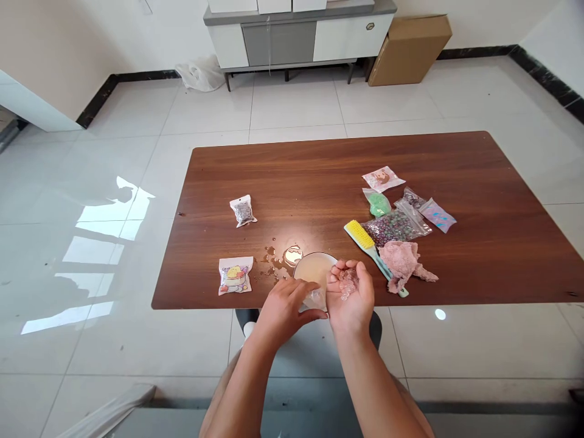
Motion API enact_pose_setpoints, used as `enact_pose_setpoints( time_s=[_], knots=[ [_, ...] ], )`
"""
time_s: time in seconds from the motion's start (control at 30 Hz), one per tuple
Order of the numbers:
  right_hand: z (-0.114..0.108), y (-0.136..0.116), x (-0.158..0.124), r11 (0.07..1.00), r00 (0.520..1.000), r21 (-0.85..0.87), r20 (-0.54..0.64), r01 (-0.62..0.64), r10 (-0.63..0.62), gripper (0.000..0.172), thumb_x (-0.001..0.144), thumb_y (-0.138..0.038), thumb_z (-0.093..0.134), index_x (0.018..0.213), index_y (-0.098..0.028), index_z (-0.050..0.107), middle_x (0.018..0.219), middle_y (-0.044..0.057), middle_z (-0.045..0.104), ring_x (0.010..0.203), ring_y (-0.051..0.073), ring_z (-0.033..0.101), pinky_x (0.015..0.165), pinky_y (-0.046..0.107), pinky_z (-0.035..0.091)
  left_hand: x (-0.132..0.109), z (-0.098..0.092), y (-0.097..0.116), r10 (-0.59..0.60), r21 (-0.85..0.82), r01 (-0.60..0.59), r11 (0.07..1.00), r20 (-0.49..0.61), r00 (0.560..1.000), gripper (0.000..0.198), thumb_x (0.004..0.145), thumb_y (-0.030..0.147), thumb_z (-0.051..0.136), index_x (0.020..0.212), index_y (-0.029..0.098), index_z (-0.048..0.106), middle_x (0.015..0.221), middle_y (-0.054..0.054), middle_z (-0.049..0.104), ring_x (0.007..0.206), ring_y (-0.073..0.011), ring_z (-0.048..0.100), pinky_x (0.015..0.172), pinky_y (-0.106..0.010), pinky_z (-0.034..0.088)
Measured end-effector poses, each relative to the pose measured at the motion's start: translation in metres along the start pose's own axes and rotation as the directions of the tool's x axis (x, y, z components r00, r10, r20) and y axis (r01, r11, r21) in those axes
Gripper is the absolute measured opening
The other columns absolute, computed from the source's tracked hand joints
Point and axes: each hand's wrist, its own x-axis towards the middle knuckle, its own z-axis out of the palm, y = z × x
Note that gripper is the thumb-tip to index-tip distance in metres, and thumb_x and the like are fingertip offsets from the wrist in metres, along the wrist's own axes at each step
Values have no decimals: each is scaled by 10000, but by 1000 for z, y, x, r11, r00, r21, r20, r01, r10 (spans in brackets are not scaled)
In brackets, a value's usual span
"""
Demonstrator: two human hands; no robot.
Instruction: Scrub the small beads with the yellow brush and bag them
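Observation:
My right hand (350,304) is cupped palm up, fingers curled around a small heap of clear, pinkish beads (348,283). Beside it my left hand (288,304) grips a small clear plastic bag (316,298) between thumb and fingers, its mouth close to the right palm. Behind both hands a round, light-coloured bowl (312,265) sits at the table's front edge, its near side hidden by the hands. Spilled water (276,261) lies just left of the bowl.
On the brown table (292,176), a printed packet (235,275) and a small bag (243,211) lie left. At right are a yellow-bristled brush (361,236), pink cloth (401,263), a bag of dark beads (395,225), a green-filled bag (378,203) and several packets.

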Motion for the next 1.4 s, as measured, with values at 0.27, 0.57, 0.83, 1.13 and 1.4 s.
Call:
enact_pose_setpoints(
  time_s=[0.27,0.57,0.83,1.13,1.4],
  knots=[
    [-1,-25,13,979,977,10,56,-205,204,456,894,-393,680,573,-216,409,438,-112,374,301,37,225,264,153,181,4,6,6,-39,12,39,999,8,999,499,878,637,658,1133,208,647,891,-28,740,799,-217,683,728,-334,515],
    [2,-28,7,962,961,-43,53,-270,272,401,853,-312,727,606,-213,426,470,-112,373,344,38,266,301,160,254,3,8,6,-58,53,60,997,-40,998,505,876,631,663,1157,213,633,931,-32,755,821,-225,699,737,-346,519],
    [10,-20,-4,974,986,-170,39,-152,161,416,780,-400,817,606,-193,500,491,-87,468,363,45,384,324,165,292,5,10,9,-49,23,49,999,-3,999,493,874,638,662,1126,214,640,906,-25,757,803,-218,706,723,-328,509],
    [7,-14,-8,964,996,-266,85,-5,29,431,831,-597,752,732,-192,644,463,-82,468,369,67,421,374,184,330,4,9,10,-68,6,68,998,4,998,476,878,633,673,1119,223,660,915,-28,775,805,-214,717,732,-323,510],
    [10,-17,-11,961,985,-275,171,44,4,212,786,-328,743,943,-186,743,493,-73,520,418,84,447,428,200,402,5,8,9,-71,-4,71,997,-6,997,469,891,615,669,1142,219,649,971,-41,786,827,-219,721,738,-330,500]
  ],
)
